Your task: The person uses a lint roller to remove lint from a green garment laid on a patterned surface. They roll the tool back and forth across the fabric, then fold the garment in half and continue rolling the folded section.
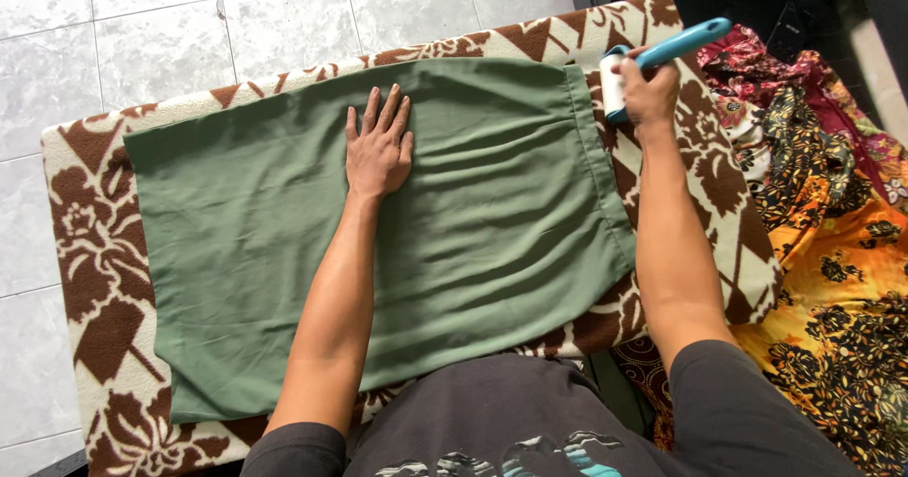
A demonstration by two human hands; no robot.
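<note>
The flat green cloth garment (284,241) lies spread on the brown-and-cream floral blanket (104,278) covering the counter, its long axis running left to right. The blue-handled lint roller (662,56) sits just off the garment's right hem, held in the closed grip of the right hand (651,89). The left hand (378,151) lies open and flat on the cloth's upper middle, well left of the roller.

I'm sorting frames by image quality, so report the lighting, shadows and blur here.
Head view: even, soft daylight; faint shadow beside the flat left hand on the green cloth; pale floor tiles show mild sheen; right hand gripping the blue-handled lint roller is sharp; edges bow slightly.
</note>
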